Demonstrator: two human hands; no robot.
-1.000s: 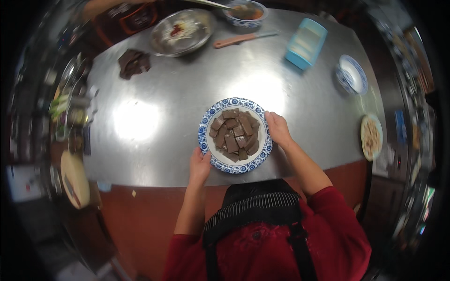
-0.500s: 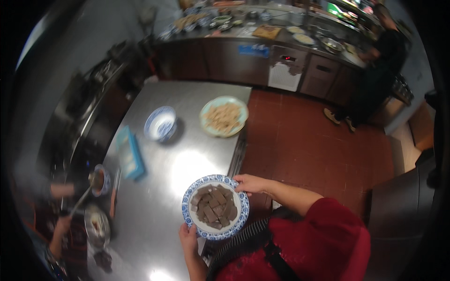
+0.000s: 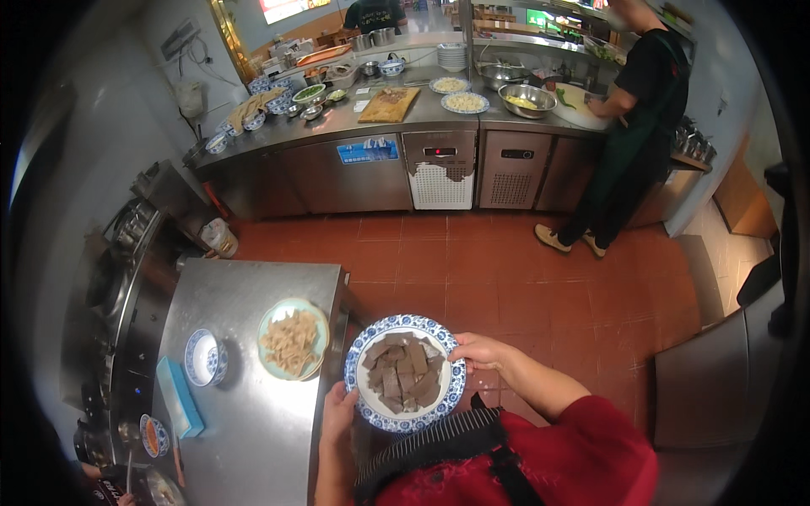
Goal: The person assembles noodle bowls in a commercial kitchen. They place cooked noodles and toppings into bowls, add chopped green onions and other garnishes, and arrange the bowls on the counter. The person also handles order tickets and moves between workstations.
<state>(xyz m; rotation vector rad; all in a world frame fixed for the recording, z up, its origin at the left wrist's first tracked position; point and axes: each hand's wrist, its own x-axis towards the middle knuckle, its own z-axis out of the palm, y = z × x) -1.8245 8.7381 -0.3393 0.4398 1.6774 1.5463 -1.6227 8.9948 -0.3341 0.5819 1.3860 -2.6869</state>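
Observation:
Both my hands carry a round white plate with a blue patterned rim (image 3: pixel 405 421). On it lies a heap of flat grey-brown cut slices (image 3: pixel 403 373); their exact kind I cannot tell. My left hand (image 3: pixel 339 408) grips the left rim, fingers curled on the edge. At the right rim, my right hand (image 3: pixel 477 352) pinches the plate with the thumb on top. The plate is held level in front of my body, just beyond the right edge of the steel table (image 3: pixel 245 451). Nearest to it on the table is a pale green plate (image 3: pixel 320 331) of light brown pieces (image 3: pixel 289 341).
A blue-and-white bowl (image 3: pixel 205 358) and a light blue box (image 3: pixel 180 405) stand on the table. Red tiled floor (image 3: pixel 540 312) stretches toward a long steel counter (image 3: pixel 287 152) with a cutting board (image 3: pixel 388 104), bowls and plates. A co-worker (image 3: pixel 650 110) stands there at the right; another works at lower left.
My view has turned toward the far counter. The plate, still in both hands, has gone from over the table's corner to beyond its edge, above the floor.

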